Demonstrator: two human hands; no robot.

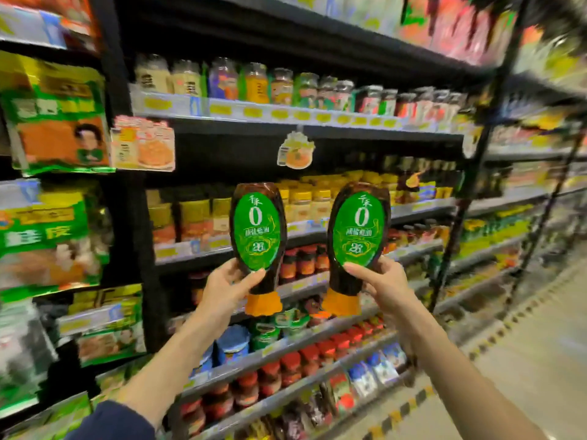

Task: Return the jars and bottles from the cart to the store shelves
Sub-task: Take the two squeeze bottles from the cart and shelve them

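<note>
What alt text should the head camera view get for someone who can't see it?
The left hand and right hand each hold up a dark squeeze bottle, orange cap down, with a green oval label: the left bottle and right bottle side by side. Behind them are store shelves packed with jars.

Black shelf unit [222, 128], several tiers, yellow price tags [279, 114] along front edges. Upper tier: 1 row of mixed glass jars [255, 84]. Next down: yellow-lid jars [300, 204]. Below: red-lid jars [306, 260]. Lower tiers too blurred to tell.
</note>
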